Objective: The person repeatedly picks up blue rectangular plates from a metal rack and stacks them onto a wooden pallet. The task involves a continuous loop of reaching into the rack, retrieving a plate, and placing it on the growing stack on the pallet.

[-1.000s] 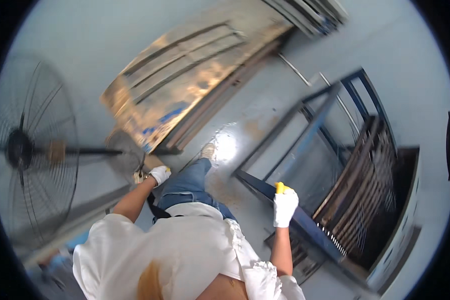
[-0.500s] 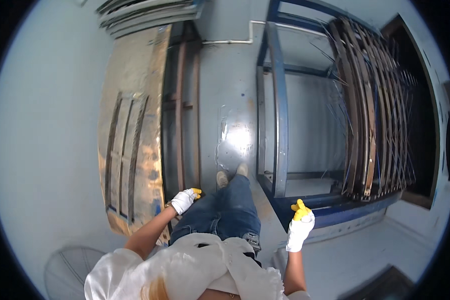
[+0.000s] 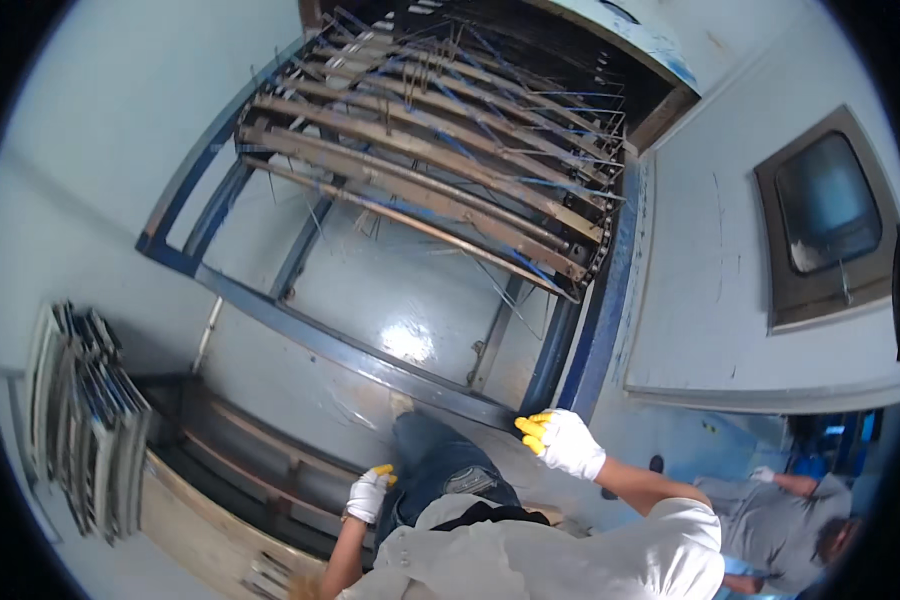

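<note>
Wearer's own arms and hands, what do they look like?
Left grip and right grip: white gloves with yellow on the fingers. Right forearm bare between glove and a loose white right sleeve. Left sleeve barely shows. No cables visible on either arm.

We've got a pretty plain room here: pale grey-blue wall [image 3: 70, 190] filling the left of the frame, and a lighter, scuffed wall [image 3: 690, 240] over on the right. That second one has a window [image 3: 828, 205] with rounded corners and a chunky brownish surround. Our floor [image 3: 365, 285] is grey and glossy, with bright glare [image 3: 406, 342] mid-frame. Lower left, we can see a long tan-topped table [image 3: 188, 522].
</note>
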The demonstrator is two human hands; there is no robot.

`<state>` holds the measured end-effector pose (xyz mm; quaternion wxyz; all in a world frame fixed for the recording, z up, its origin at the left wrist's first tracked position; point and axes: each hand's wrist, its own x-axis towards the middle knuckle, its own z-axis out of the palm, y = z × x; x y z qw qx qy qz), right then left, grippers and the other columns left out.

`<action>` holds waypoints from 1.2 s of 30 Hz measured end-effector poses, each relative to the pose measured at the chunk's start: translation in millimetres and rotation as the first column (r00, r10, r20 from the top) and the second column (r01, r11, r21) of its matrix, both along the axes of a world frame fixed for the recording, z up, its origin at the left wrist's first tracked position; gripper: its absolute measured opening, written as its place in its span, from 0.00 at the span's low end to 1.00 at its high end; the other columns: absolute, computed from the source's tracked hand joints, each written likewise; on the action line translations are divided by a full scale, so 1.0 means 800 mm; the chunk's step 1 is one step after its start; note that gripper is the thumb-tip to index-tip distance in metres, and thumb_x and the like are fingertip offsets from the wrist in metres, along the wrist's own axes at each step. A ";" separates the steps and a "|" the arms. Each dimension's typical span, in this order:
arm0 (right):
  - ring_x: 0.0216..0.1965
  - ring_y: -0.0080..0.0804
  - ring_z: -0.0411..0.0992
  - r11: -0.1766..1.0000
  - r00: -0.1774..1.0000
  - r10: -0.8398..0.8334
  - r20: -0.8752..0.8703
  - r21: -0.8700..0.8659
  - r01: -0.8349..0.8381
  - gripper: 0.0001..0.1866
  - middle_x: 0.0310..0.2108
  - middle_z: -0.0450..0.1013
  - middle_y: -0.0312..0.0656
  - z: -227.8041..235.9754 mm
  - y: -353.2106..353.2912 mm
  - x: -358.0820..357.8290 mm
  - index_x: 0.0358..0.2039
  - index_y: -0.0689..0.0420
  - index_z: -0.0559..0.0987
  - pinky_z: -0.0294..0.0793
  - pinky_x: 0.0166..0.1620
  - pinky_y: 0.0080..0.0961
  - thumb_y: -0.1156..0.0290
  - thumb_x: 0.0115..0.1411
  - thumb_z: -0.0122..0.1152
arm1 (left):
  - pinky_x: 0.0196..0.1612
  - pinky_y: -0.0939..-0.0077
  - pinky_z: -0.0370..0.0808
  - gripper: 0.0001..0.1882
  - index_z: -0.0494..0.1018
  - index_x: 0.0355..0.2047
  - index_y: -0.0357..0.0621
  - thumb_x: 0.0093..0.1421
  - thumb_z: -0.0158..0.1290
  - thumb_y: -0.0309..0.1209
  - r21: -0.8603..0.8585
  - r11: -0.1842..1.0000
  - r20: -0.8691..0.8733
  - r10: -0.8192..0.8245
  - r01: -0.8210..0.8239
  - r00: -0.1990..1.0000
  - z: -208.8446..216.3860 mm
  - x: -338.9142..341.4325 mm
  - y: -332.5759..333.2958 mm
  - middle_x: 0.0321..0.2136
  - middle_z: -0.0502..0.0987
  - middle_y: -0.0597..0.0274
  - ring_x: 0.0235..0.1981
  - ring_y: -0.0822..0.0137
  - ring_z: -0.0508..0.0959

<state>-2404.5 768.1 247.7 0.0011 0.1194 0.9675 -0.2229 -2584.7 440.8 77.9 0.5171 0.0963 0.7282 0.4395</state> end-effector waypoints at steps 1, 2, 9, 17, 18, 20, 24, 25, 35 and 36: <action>0.32 0.37 0.70 1.000 1.000 -0.018 -0.003 0.023 0.018 0.14 0.27 0.72 0.42 0.003 0.000 0.001 0.34 0.57 0.75 0.68 0.38 0.29 0.64 0.50 0.50 | 0.35 0.80 0.71 0.11 0.69 0.38 0.37 0.55 0.44 0.26 -0.011 0.999 0.011 -0.037 0.037 0.999 0.010 -0.023 0.013 0.28 0.75 0.58 0.29 0.70 0.75; 0.32 0.37 0.70 0.998 0.999 -0.035 -0.005 0.042 0.036 0.14 0.27 0.72 0.42 0.002 -0.001 0.003 0.34 0.57 0.75 0.68 0.37 0.29 0.64 0.50 0.50 | 0.34 0.80 0.71 0.10 0.70 0.37 0.35 0.54 0.45 0.25 -0.025 0.997 0.023 -0.074 0.075 0.997 0.031 -0.045 0.031 0.28 0.75 0.58 0.28 0.69 0.75; 0.28 0.38 0.69 0.920 0.930 -0.366 -0.033 0.138 0.367 0.13 0.24 0.72 0.43 0.018 0.015 -0.018 0.33 0.59 0.75 0.68 0.32 0.30 0.66 0.49 0.50 | 0.32 0.74 0.72 0.13 0.71 0.38 0.43 0.55 0.46 0.35 -0.059 0.747 -0.368 -0.633 0.662 0.681 0.075 -0.160 0.137 0.29 0.75 0.54 0.26 0.62 0.76; 0.32 0.42 0.69 0.197 0.127 -0.906 -0.404 -0.138 0.971 0.14 0.28 0.71 0.48 0.020 -0.058 -0.107 0.36 0.59 0.74 0.68 0.37 0.31 0.66 0.50 0.52 | 0.45 0.63 0.65 0.27 0.64 0.45 0.43 0.45 0.55 0.38 -0.219 0.329 -0.750 -0.659 0.918 0.058 0.056 -0.271 0.216 0.40 0.68 0.47 0.42 0.51 0.68; 0.32 0.41 0.69 0.022 -0.091 -0.897 -0.433 -0.249 0.968 0.14 0.29 0.71 0.48 0.011 -0.094 -0.131 0.37 0.58 0.74 0.68 0.38 0.31 0.67 0.50 0.52 | 0.48 0.63 0.62 0.30 0.62 0.47 0.41 0.44 0.56 0.38 -0.200 0.246 -0.788 -0.616 0.948 -0.006 0.060 -0.291 0.229 0.42 0.66 0.46 0.45 0.50 0.66; 0.31 0.42 0.69 -0.220 -0.315 -0.897 -0.310 -0.307 0.926 0.12 0.28 0.71 0.47 -0.030 -0.181 -0.175 0.37 0.55 0.75 0.68 0.37 0.31 0.69 0.50 0.53 | 0.54 0.63 0.55 0.38 0.57 0.49 0.35 0.40 0.58 0.39 -0.285 0.070 -0.794 -0.576 0.956 -0.194 0.065 -0.324 0.248 0.47 0.62 0.44 0.50 0.48 0.61; 0.32 0.43 0.70 -0.666 -0.700 -0.709 -0.084 -0.249 0.704 0.16 0.30 0.72 0.45 -0.096 -0.357 -0.232 0.42 0.52 0.72 0.69 0.36 0.31 0.66 0.51 0.53 | 0.54 0.62 0.56 0.43 0.54 0.51 0.33 0.37 0.60 0.40 -0.402 -0.079 -0.779 -0.494 0.912 -0.386 0.026 -0.371 0.267 0.48 0.61 0.42 0.50 0.49 0.60; 0.36 0.36 0.71 -0.758 -0.787 -0.617 -0.012 -0.258 0.599 0.15 0.36 0.71 0.45 -0.075 -0.383 -0.236 0.43 0.55 0.71 0.68 0.39 0.25 0.70 0.54 0.51 | 0.53 0.63 0.57 0.44 0.53 0.51 0.33 0.37 0.60 0.40 -0.418 -0.129 -0.705 -0.578 0.899 -0.411 0.015 -0.376 0.273 0.47 0.61 0.41 0.50 0.49 0.61; 0.52 0.42 0.57 -0.930 -0.975 -0.204 -0.086 0.327 0.166 0.23 0.49 0.62 0.47 -0.102 -0.565 -0.335 0.48 0.58 0.66 0.53 0.55 0.32 0.67 0.51 0.52 | 0.40 0.65 0.68 0.38 0.53 0.51 0.40 0.43 0.57 0.37 -0.302 -0.234 -0.557 -0.743 0.924 -0.370 0.020 -0.362 0.285 0.38 0.67 0.45 0.37 0.51 0.71; 0.52 0.44 0.57 -0.906 -0.967 -0.250 -0.054 0.365 0.214 0.23 0.48 0.62 0.48 -0.101 -0.560 -0.339 0.47 0.58 0.67 0.53 0.55 0.34 0.66 0.49 0.53 | 0.40 0.65 0.68 0.37 0.54 0.51 0.40 0.43 0.56 0.39 -0.353 -0.254 -0.528 -0.740 0.900 -0.416 0.032 -0.351 0.285 0.38 0.67 0.45 0.37 0.51 0.71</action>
